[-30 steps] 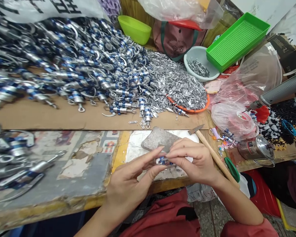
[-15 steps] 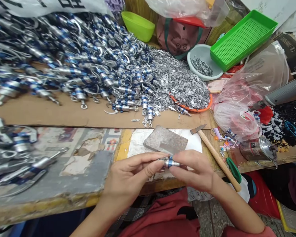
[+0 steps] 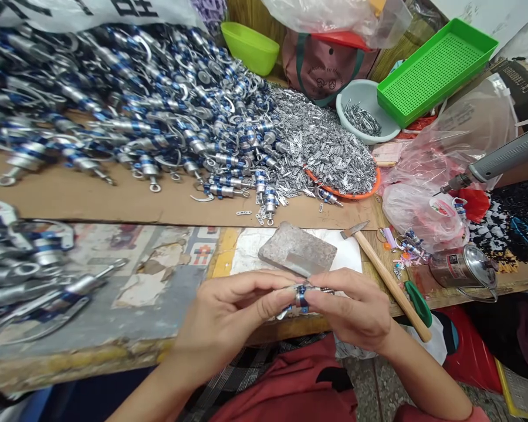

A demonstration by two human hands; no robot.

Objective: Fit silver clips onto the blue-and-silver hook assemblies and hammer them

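Observation:
Between my two hands is a small silver-and-blue metal assembly [image 3: 301, 296], held just above the table's front edge. My left hand [image 3: 242, 310] pinches its left end with thumb and fingers. At the other end, my right hand [image 3: 354, 305] grips it, fingertips close to the blue band. Much of the assembly is hidden by my fingers. Just beyond my hands a grey stone-like block [image 3: 297, 249] lies on white paper. A hammer [image 3: 387, 281] with a wooden handle rests to the right of the block.
Similar assemblies [image 3: 149, 126] are heaped at the back left. Small flat metal links [image 3: 334, 152] pile beside them, partly in an orange-rimmed basket. Metal pins fill a pale bowl [image 3: 393, 132]. A power screwdriver [image 3: 506, 158] juts in from the right, above a metal mug [image 3: 457, 266].
The assembly has been turned in my fingers, so a flat silver piece now shows below its left end. My right hand has shifted slightly; both hands still grip it.

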